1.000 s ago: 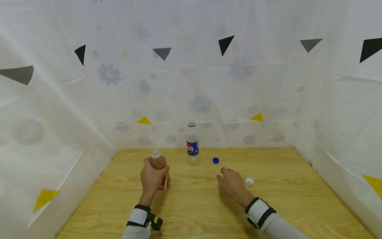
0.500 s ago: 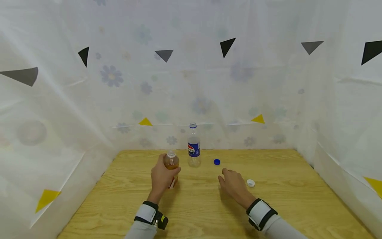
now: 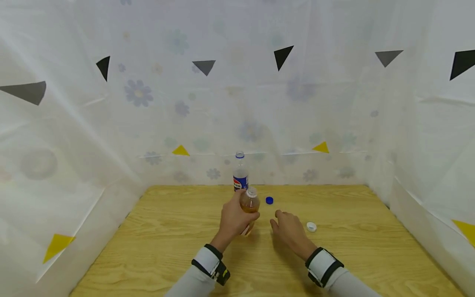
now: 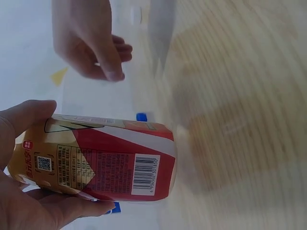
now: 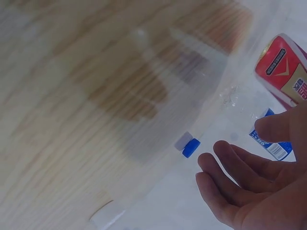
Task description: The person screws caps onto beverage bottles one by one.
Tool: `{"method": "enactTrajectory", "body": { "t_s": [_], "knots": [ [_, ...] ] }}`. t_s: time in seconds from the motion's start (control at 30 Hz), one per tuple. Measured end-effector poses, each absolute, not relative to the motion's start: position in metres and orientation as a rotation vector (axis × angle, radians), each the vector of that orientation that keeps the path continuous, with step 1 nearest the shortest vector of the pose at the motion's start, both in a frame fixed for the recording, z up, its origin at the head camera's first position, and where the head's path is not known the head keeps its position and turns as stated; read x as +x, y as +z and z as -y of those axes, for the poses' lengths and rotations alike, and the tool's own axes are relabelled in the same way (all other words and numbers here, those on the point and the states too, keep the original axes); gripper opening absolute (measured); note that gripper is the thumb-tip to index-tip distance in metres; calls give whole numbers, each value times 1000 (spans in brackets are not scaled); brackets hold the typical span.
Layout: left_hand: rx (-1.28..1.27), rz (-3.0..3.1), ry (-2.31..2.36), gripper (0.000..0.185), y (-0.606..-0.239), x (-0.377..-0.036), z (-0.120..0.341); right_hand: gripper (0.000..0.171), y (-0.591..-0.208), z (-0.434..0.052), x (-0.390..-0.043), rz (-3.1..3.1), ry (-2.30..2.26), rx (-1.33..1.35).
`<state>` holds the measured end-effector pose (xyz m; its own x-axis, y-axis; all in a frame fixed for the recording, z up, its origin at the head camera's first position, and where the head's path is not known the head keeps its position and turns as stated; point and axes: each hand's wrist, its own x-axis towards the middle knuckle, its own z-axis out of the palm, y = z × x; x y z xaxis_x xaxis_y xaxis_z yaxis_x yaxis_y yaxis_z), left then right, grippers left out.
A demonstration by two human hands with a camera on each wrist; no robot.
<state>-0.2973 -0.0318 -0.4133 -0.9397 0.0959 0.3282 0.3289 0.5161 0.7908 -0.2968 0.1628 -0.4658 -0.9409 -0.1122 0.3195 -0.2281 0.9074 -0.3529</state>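
Note:
My left hand (image 3: 233,218) grips an uncapped bottle of amber drink (image 3: 250,203) around its upper part and holds it upright. A red and gold label with a barcode shows on this drink bottle (image 4: 115,160) in the left wrist view, its base apparently just above the wood. Behind it stands a clear, uncapped Pepsi bottle (image 3: 240,182), its lower part hidden. My right hand (image 3: 292,233) hovers over the table, fingers loosely bent, holding nothing. Beyond those fingers lies a blue cap (image 3: 269,200); to their right lies a white cap (image 3: 311,227).
The wooden table (image 3: 356,247) has a glossy surface that shows reflections in the wrist views. White plastic sheeting (image 3: 237,103) with flowers and coloured triangles encloses the back and both sides.
My left hand has carried the amber drink bottle rightward, from the left side to in front of the Pepsi bottle, now partly covering it. The right hand has stayed nearly still.

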Motion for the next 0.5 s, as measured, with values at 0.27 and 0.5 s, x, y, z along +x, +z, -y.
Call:
{"method": "enactTrajectory", "body": {
  "t_s": [0.27, 0.5],
  "knots": [
    [-392, 2544, -1372, 75, -418, -296, 21, 24, -466, -162, -295, 2773, 573, 253],
    [-394, 2532, -1335, 75, -423, -298, 22, 23, -468, -163, -293, 2779, 567, 251]
  ]
}}
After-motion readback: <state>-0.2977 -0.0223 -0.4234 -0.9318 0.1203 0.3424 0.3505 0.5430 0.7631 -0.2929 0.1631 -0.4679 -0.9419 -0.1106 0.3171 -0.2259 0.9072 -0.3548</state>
